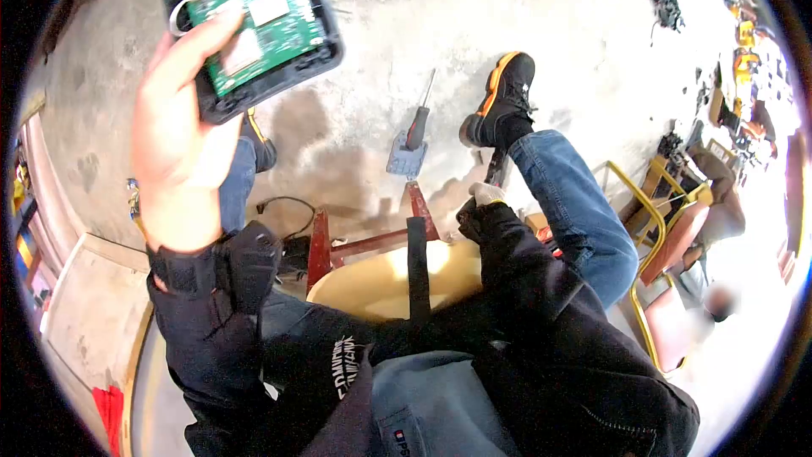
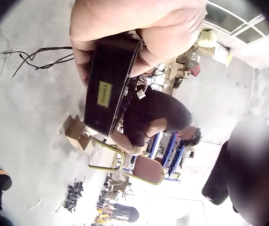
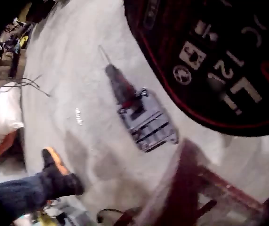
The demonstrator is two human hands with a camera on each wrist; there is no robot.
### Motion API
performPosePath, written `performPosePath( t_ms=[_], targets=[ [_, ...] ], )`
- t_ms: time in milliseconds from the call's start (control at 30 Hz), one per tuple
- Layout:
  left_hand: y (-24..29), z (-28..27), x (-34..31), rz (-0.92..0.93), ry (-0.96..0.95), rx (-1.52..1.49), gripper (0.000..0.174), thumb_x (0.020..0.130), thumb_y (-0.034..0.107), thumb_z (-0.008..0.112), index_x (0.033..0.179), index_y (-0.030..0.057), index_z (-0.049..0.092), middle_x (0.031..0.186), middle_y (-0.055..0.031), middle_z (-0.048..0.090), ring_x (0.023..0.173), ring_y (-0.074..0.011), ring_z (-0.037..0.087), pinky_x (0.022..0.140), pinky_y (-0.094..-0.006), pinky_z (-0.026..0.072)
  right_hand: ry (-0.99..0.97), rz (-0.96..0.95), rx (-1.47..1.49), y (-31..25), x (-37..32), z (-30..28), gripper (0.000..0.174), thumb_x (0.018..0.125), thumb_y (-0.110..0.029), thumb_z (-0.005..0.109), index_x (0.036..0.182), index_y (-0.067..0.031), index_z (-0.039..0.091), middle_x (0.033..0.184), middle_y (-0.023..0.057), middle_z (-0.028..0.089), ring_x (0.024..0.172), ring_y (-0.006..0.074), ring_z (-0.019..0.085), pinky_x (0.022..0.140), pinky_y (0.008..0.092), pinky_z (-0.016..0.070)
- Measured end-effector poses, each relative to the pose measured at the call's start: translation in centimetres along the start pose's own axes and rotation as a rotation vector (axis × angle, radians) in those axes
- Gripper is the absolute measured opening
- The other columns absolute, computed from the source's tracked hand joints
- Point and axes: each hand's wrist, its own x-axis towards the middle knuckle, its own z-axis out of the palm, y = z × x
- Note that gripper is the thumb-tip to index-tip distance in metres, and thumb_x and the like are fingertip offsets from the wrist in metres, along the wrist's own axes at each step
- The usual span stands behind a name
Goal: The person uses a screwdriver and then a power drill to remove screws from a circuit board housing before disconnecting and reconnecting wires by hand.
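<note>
My left hand (image 1: 182, 140) holds up a black casing with a green circuit board (image 1: 288, 38) in it, the thumb lying over the board. In the left wrist view the fingers (image 2: 82, 61) curl round the closed side of the casing (image 2: 111, 80), which bears a yellow label. Low beside the right knee, my right hand (image 1: 487, 194) grips a dark tool (image 1: 497, 169), partly hidden by the sleeve. A dark, red-edged body with "12" and "Li" markings (image 3: 219, 70) fills the upper right of the right wrist view.
A screwdriver (image 1: 416, 127) lies across a grey plate (image 1: 404, 159) on the floor, beyond a red metal frame (image 1: 320, 250). Yellow-framed chairs (image 1: 651, 228) and clutter stand at the right. Another person (image 2: 158, 113) bends forward past the casing.
</note>
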Motion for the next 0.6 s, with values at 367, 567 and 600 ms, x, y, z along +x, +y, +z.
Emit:
performPosePath(
  t_ms=[367, 567, 600],
  targets=[
    [2.9, -1.7, -0.8, 0.062, -0.051, -0.045, 0.028, 0.096, 0.005, 0.064, 0.124, 0.0000, 0.064, 0.117, -0.0116, 0.072, 0.106, -0.0219, 0.071, 0.095, -0.0370, 0.0562, -0.227, 0.934, 1.908, -8.6, -0.7, -10.7, 0.025, 0.096, -0.014, 0.064, 0.112, 0.0000, 0.053, 0.087, 0.0189, 0.066, 0.070, 0.0322, 0.068, 0.061, 0.0450, 0.0639],
    [3.0, -1.3, -0.6, 0.078, -0.123, -0.066, 0.028, 0.096, 0.004, 0.065, 0.123, -0.0001, 0.064, 0.117, -0.0117, 0.072, 0.104, -0.0216, 0.071, 0.095, -0.0358, 0.0562, -0.155, 0.537, 2.073, -13.3, -0.3, -13.9, 0.027, 0.099, -0.024, 0.066, 0.113, -0.0010, 0.064, 0.095, 0.0132, 0.069, 0.075, 0.0311, 0.070, 0.069, 0.0440, 0.0628],
    [2.9, -1.3, -0.5, 0.081, -0.096, -0.054, 0.028, 0.096, 0.005, 0.065, 0.123, -0.0002, 0.064, 0.117, -0.0115, 0.072, 0.103, -0.0214, 0.071, 0.095, -0.0356, 0.0563, -0.267, 0.469, 2.159, -14.1, -0.1, -14.8, 0.029, 0.099, -0.024, 0.065, 0.115, 0.0001, 0.063, 0.098, 0.0140, 0.069, 0.079, 0.0314, 0.071, 0.072, 0.0445, 0.0629]
  ],
)
